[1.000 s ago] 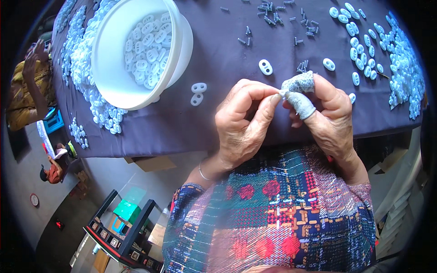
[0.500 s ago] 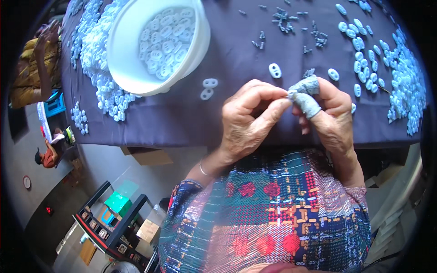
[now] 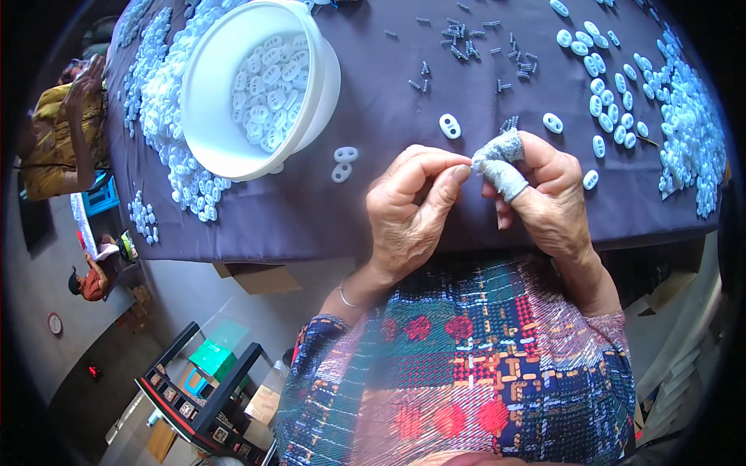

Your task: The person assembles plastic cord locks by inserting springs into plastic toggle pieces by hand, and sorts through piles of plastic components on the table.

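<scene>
My left hand [image 3: 409, 211] is closed, with thumb and forefinger pinched together at the right hand's fingertips. Grey cloth covers the thumb and forefinger of my right hand [image 3: 544, 190], which are also pinched. Whatever sits between the two pinches is too small and too hidden to name. Just beyond them lies a white oval plastic piece with two holes [image 3: 450, 126]. Small metal springs [image 3: 509, 124] show behind the right forefinger, and another oval piece [image 3: 552, 123] rests farther right. Two more white ovals [image 3: 342, 172] lie left of my left hand.
A white tub [image 3: 322, 101] holding many ovals tilts on the dark tablecloth [image 3: 381, 85]. Ovals are heaped at left [image 3: 167, 101] and right [image 3: 691, 132]. Loose springs [image 3: 458, 39] lie scattered at the back. Other people [image 3: 66, 132] are off to the left.
The view has shifted slightly, so the table's contents appear a little farther left. Both hands keep their pinch at nearly the same spot over the table.
</scene>
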Motion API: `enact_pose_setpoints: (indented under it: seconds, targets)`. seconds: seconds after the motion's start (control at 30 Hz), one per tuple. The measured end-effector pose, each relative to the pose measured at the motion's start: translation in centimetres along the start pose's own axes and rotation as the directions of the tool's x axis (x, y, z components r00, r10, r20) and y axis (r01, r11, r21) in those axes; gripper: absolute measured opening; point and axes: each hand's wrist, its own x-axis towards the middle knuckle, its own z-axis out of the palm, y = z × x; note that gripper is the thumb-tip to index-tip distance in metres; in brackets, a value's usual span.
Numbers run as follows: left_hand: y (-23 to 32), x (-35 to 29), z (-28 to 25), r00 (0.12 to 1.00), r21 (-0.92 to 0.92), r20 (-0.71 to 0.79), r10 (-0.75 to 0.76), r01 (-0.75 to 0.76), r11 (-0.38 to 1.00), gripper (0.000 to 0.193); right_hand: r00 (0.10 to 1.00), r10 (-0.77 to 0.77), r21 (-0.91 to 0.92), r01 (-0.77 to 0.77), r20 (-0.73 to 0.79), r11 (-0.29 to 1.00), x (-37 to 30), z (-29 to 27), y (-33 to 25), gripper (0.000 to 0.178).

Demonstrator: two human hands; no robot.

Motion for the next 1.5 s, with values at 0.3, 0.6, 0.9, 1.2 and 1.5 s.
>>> enact_pose_setpoints:
  seconds: [0.3,0.6,0.9,1.2,1.5]
  targets:
    - [-0.1,-0.2,0.1,0.997,-0.012,-0.046,-0.056,0.056,0.998,0.005,0.998,-0.050,-0.003,0.050,-0.031,0.999,0.1,0.8,0.5,0.010]
    - [0.6,-0.1,-0.2,0.999,-0.079,0.040,-0.031,0.034,0.996,0.018,0.999,-0.043,0.116,0.043,-0.001,0.992,-0.1,0.1,0.3,0.009]
    - [1.5,0.3,-0.3,0.971,0.327,0.147,0.187,-0.226,0.917,0.015,0.997,-0.067,0.027,0.066,0.036,0.997,-0.7,-1.0,-0.4,0.008]
    - [0.4,0.8,0.7,0.870,0.418,0.265,0.416,-0.492,0.763,0.008,0.992,-0.043,-0.009,0.045,0.116,0.999,-1.0,-1.9,-0.2,0.005]
    - [-0.1,0.8,1.4,0.871,0.390,0.189,0.453,-0.490,0.779,0.007,0.991,-0.057,0.056,0.050,0.121,0.997,-0.5,-1.9,0.3,0.006]
